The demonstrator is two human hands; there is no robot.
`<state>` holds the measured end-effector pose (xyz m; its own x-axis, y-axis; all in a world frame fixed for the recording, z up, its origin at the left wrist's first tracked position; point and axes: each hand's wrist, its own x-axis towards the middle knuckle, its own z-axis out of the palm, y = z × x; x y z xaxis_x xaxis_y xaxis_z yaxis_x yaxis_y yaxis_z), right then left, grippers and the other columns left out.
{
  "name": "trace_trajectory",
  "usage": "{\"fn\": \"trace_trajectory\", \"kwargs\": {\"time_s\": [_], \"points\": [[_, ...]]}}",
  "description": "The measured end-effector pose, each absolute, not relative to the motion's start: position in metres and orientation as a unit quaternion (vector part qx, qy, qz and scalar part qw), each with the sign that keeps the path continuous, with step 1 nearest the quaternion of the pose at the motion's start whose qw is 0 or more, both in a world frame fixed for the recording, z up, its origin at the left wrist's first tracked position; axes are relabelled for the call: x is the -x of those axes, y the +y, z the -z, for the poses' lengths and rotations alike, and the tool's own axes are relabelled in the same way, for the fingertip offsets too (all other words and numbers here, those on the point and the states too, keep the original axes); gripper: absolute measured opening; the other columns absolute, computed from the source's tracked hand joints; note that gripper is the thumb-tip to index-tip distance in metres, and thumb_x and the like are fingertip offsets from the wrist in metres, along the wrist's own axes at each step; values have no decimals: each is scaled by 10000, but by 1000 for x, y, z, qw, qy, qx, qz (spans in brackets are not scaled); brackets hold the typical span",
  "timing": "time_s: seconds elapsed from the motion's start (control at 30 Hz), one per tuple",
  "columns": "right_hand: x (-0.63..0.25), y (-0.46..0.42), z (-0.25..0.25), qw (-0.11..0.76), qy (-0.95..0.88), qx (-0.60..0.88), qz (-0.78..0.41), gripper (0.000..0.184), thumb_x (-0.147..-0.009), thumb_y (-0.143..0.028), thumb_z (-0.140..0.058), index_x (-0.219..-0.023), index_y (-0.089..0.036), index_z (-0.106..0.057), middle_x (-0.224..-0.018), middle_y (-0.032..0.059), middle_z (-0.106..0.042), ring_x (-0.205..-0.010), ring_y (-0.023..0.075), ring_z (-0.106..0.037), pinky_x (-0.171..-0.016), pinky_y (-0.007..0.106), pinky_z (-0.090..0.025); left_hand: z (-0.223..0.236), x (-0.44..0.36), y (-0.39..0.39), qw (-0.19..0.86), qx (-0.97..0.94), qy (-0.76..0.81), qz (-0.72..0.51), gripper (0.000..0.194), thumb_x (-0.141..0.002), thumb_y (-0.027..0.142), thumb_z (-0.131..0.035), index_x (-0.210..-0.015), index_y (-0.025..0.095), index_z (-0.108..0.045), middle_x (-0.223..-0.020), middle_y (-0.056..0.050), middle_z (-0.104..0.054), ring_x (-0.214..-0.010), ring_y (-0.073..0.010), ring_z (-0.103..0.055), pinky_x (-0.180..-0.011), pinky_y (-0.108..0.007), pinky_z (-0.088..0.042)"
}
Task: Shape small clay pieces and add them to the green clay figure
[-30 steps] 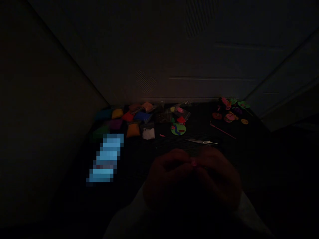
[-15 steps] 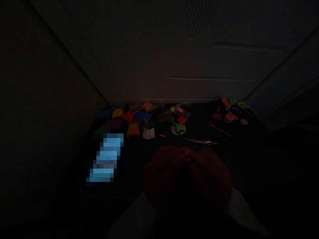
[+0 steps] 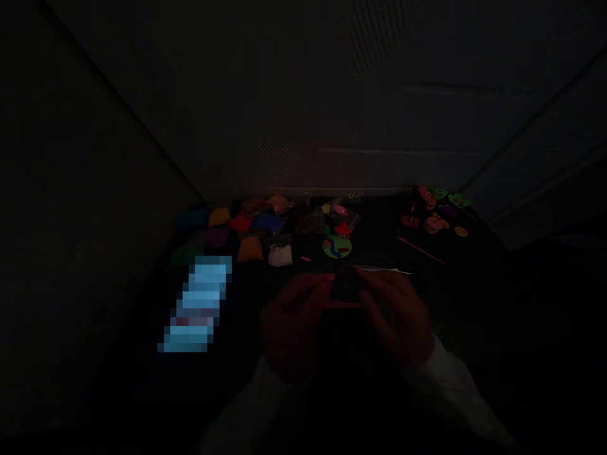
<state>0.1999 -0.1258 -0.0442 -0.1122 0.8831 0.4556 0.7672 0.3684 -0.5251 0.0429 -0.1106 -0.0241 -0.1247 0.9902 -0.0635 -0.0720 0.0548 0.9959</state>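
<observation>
The scene is very dark. My left hand (image 3: pixel 289 325) and my right hand (image 3: pixel 396 319) are held close together above a dark floor mat (image 3: pixel 474 284), fingers curled toward each other. Between their fingertips is a small dark thing I cannot make out. Just beyond my right hand lies a pair of scissors (image 3: pixel 384 270). A round green clay figure (image 3: pixel 337 246) and a small pink scrap (image 3: pixel 306 258) lie a little farther off.
Several small bags of coloured clay (image 3: pixel 251 230) lie at the back left by the wall. Small finished clay pieces (image 3: pixel 434 212) and a thin pink stick (image 3: pixel 421 251) are at the back right. A lit blue blurred patch (image 3: pixel 199 303) lies on the left.
My hands have moved forward, away from me and toward the scissors, and the fingertips have drawn slightly apart. The picture has grown darker.
</observation>
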Motion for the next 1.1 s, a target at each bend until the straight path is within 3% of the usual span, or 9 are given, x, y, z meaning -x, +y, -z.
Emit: {"fn": "trace_trajectory", "kwargs": {"time_s": [0.1,0.33,0.5,0.63,0.73,0.8,1.0,1.1], "points": [[-249,-112,70,272,-723,634,-33,302,-754,-303,-503,-1037,-212,-556,-998,68,-542,-922,186,-493,-795,377,-391,28,-39,-103,544,-345,541,-541,150,-632,292,-642,-741,189,-653,-747,-11,-655,-739,-138,-590,-687,-227,-460],[-342,-81,90,286,-662,693,-10,336,-781,-358,-452,-1035,-152,-532,-1001,108,-526,-933,209,-496,-788,386,-397,15,-41,-86,591,-300,495,-562,67,-584,133,-661,-615,190,-642,-618,-10,-635,-653,-136,-580,-615,-216,-472],[-354,-47,95,233,-682,690,-62,278,-768,-372,-467,-779,-136,-613,-783,37,-567,-756,123,-537,-685,244,-406,7,-50,-74,644,-254,444,-568,50,-598,149,-658,-619,183,-626,-635,-10,-630,-664,-134,-585,-613,-226,-485],[-354,-39,91,200,-684,697,-76,214,-793,-315,-476,-740,-122,-552,-754,15,-562,-675,82,-515,-639,247,-428,-7,-59,-61,640,-247,382,-619,121,-555,201,-696,-643,165,-621,-646,7,-626,-645,-111,-586,-636,-230,-487],[-347,-40,85,188,-694,691,-77,180,-790,-240,-463,-664,-144,-547,-603,12,-542,-532,84,-495,-518,219,-395,-28,-69,-48,671,-208,309,-641,179,-505,224,-731,-633,163,-621,-642,17,-628,-625,-98,-587,-631,-224,-485],[-341,-42,84,189,-706,678,-79,166,-780,-245,-471,-640,-211,-555,-632,31,-553,-590,108,-523,-533,221,-389,-44,-74,-39,698,-213,262,-632,154,-534,228,-719,-638,165,-622,-664,17,-633,-633,-81,-585,-627,-204,-476],[-328,-47,91,179,-714,665,-128,246,-803,-341,-454,-851,-119,-548,-865,47,-544,-810,128,-514,-729,312,-423,-59,-70,-11,670,-246,194,-673,172,-532,233,-715,-663,181,-618,-641,43,-613,-610,-72,-573,-626,-206,-478],[-332,-44,91,157,-718,662,-147,221,-820,-343,-437,-870,-156,-543,-914,33,-536,-840,120,-506,-760,305,-419,-57,-66,2,681,-261,206,-653,100,-597,200,-675,-665,186,-604,-601,55,-599,-595,-70,-567,-600,-201,-471]]}}
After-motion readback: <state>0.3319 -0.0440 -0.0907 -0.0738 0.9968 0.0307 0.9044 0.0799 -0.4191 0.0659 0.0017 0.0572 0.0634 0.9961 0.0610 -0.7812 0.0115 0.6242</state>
